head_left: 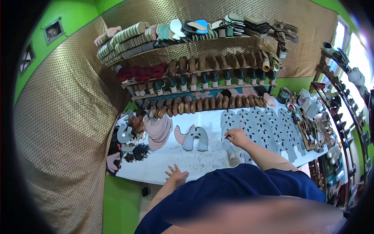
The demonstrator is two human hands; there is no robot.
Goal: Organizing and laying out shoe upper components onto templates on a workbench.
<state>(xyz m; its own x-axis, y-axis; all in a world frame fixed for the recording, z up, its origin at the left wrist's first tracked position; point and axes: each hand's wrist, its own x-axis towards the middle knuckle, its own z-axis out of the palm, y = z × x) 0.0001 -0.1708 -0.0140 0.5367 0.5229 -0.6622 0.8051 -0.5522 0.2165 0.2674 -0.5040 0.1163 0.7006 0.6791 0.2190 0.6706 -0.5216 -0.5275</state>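
My left hand (177,172) rests with spread fingers near the front edge of the white-covered table (187,163), holding nothing. Farther right, my right hand (236,136) is closed in a pinch, its thumb raised; a small thin thing seems to stick out of the fingers, too small to name. It hovers at the left side of rows of overlapping grey horseshoe-shaped shoe upper pieces (265,130) dotted with small black patches. Between my hands, toward the back, lies a single grey upper piece (196,137) with black patches, partly over a pink curved piece (180,135).
Pink cut pieces (159,132) are stacked at the left, beside a heap of black scraps (138,152). Wooden shoe lasts (202,104) line the back, below shelves of more lasts and stacked soles (128,41). A tool tray (310,134) and a shoe rack (343,117) stand at the right.
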